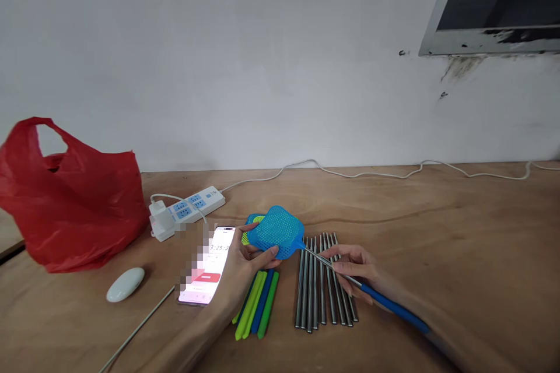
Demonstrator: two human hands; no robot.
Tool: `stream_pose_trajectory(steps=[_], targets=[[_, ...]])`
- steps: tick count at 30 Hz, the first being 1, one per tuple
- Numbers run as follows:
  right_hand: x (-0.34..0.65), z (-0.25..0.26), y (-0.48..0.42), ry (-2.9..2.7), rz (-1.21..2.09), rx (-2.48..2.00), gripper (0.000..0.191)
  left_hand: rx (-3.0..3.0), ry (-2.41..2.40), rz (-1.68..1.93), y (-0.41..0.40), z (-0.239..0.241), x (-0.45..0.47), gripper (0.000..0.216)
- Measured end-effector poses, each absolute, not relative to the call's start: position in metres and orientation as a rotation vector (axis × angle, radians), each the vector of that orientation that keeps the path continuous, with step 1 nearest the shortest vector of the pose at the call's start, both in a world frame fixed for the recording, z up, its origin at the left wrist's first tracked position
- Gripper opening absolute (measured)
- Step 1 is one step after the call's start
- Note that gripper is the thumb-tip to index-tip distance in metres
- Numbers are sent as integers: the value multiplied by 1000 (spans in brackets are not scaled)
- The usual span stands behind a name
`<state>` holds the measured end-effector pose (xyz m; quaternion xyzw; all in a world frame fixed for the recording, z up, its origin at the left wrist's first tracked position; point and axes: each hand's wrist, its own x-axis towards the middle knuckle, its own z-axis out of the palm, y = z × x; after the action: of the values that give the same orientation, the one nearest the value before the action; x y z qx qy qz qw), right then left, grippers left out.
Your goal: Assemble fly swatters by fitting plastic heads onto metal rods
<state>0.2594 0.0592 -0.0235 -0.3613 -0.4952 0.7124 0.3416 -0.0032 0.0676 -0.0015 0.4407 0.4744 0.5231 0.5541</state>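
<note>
My left hand (245, 265) pinches the blue mesh head of a fly swatter (275, 232) and holds it just above the wooden table (437, 233). My right hand (356, 271) grips the swatter's thin metal rod, whose blue handle (391, 306) runs back along my forearm. Under the head lie more swatter heads, blue and yellow-green, mostly hidden. Several green and blue plastic handles (258, 303) lie below my left hand. Several bare metal rods (321, 285) lie side by side beneath my right hand.
A lit phone (210, 271) lies left of my left hand. A white power strip (188, 210) with a cable sits behind it, a red plastic bag (70, 198) stands at far left, and a white oval object (125, 284) lies in front of the bag.
</note>
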Motion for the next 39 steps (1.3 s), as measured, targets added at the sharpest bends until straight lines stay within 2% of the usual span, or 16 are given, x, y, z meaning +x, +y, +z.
stream_pose_trajectory(steps=[11,17,39], targets=[[261,-28,60,-1317,1854,-928,45,1044,1130,1237,66,5,-5,66],[259,-23,56,-1323,1840,-927,46,1092,1115,1210,66,0,-5,71],[254,-25,51,-1312,1808,-1024,55,1229,1122,1219,60,4,-2,60]])
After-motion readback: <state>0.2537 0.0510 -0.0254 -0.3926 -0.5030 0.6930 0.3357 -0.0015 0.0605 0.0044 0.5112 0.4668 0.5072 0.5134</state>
